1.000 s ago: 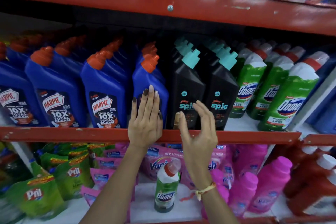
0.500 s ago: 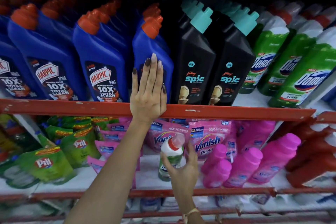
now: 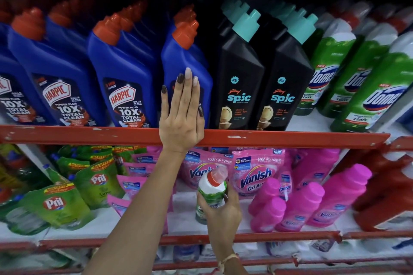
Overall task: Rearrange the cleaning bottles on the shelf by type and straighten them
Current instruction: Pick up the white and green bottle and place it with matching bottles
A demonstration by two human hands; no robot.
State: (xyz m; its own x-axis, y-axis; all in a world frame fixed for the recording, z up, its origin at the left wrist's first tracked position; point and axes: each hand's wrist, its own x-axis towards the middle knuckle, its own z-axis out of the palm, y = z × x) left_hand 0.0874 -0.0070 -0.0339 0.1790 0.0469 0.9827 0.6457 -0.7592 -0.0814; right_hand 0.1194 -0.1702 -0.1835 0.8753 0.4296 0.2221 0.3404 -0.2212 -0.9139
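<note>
On the upper red shelf (image 3: 290, 137) stand rows of blue Harpic bottles (image 3: 125, 69), black Spic bottles (image 3: 240, 73) and green Domex bottles (image 3: 368, 87). My left hand (image 3: 182, 116) lies flat, fingers together, against the front of the rightmost Harpic bottle (image 3: 185, 58). One small green Domex bottle (image 3: 212, 190) with a red-and-white cap stands alone on the lower shelf in front of the pink Vanish pouches (image 3: 257, 174). My right hand (image 3: 220, 210) is closed around that bottle's body from the right.
On the lower shelf lie green Pril pouches (image 3: 55, 203) at the left, pink Vanish bottles (image 3: 308, 203) at the right and red bottles (image 3: 388, 194) at the far right. A red rail (image 3: 89, 242) edges the lower shelf.
My right hand dropped from the Spic bottles on the upper shelf to the lower shelf and closed on the small Domex bottle. The left hand stayed on the Harpic bottle. The view tilted down.
</note>
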